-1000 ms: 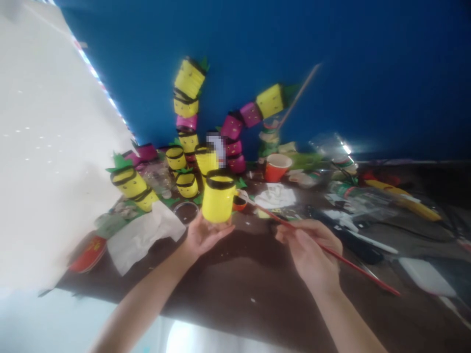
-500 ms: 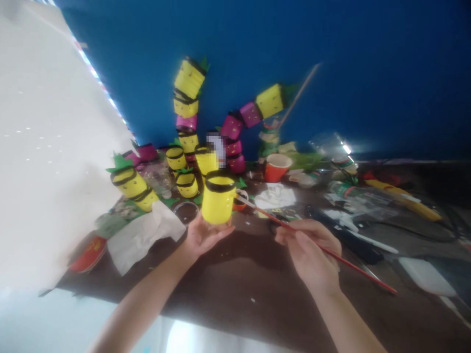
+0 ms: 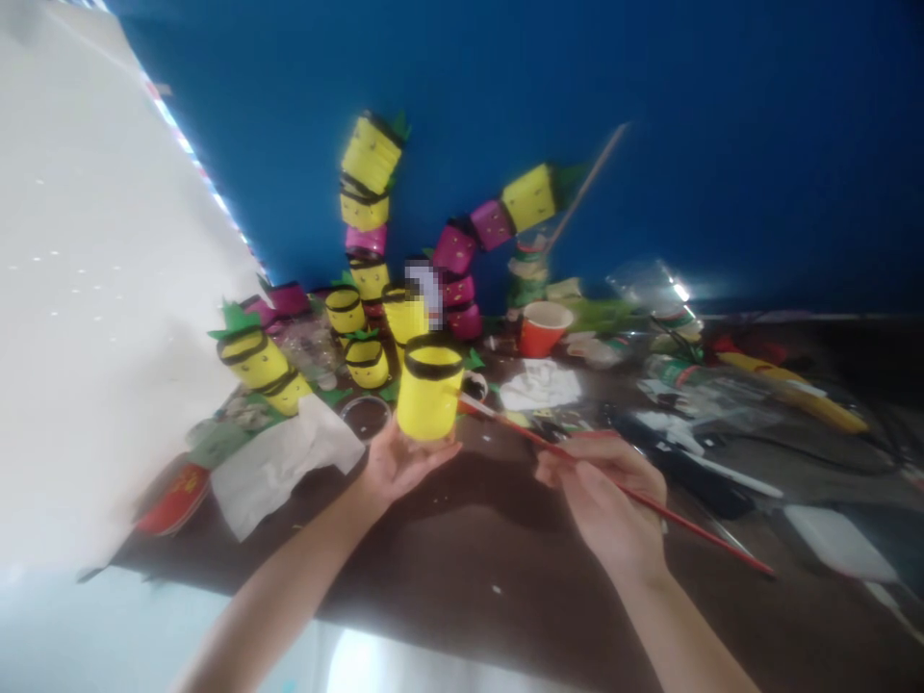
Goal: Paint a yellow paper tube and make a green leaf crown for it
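My left hand (image 3: 408,467) holds a yellow cup (image 3: 428,399) from below, upright, its base on the palm and fingers. A black band runs round the cup's rim. In my right hand (image 3: 610,496) is a thin red paintbrush (image 3: 679,521), pinched between thumb and fingers. The brush's tip overlaps the cup's right side in the view; whether it touches the surface is hard to tell. Behind the cup stand several yellow cups (image 3: 367,363) with black bands and green leaf shapes.
Stacked yellow and magenta cups (image 3: 454,245) rise against the blue wall. A red paper cup (image 3: 545,329) stands behind crumpled tissue (image 3: 540,385). White cloth (image 3: 285,467) lies at left, near a red packet (image 3: 173,496). Clear bottles, tools and a yellow-handled item (image 3: 794,390) clutter the right.
The brush tip has moved slightly left, from the cup's right edge to over its side. My right hand has shifted a little left with it. My left hand and the cup have barely moved.
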The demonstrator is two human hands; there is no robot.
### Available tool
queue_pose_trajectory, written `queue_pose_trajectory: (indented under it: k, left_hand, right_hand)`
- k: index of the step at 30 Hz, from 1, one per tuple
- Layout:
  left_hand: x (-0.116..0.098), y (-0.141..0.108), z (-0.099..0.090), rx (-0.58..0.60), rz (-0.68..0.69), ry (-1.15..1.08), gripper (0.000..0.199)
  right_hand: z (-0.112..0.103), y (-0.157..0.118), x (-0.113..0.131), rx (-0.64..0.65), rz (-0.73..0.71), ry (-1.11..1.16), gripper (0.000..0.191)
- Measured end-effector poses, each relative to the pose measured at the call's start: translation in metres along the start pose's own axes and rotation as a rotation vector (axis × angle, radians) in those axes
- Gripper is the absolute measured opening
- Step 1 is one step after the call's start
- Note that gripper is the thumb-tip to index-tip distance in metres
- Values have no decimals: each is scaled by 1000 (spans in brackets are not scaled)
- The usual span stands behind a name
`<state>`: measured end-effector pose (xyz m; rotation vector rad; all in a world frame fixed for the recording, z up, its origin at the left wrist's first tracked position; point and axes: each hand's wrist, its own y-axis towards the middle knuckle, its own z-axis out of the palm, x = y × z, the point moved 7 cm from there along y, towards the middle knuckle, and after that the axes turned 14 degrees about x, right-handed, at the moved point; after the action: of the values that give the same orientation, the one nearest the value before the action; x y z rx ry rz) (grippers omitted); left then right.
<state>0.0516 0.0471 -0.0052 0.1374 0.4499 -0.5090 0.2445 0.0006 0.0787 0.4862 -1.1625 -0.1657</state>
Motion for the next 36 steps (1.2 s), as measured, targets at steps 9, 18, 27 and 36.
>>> queue_pose_trajectory:
  k: [9,18,27,36]
  left_hand:
    - [-4,0,0,6,48,-14,51]
    - [-2,0,2,14,26,21,59]
    - [-2,1,3,11,33,-15,56]
    - [-4,0,1,39,49,10,56]
  right_hand:
    - [-3,0,4,-27,-30,1,7]
    - [-5,-3,-3,-36,16,-54,8]
    - [-2,-1,1,-24,-3,-39,7]
    - [-9,-4,-3,-101,30,-100,8]
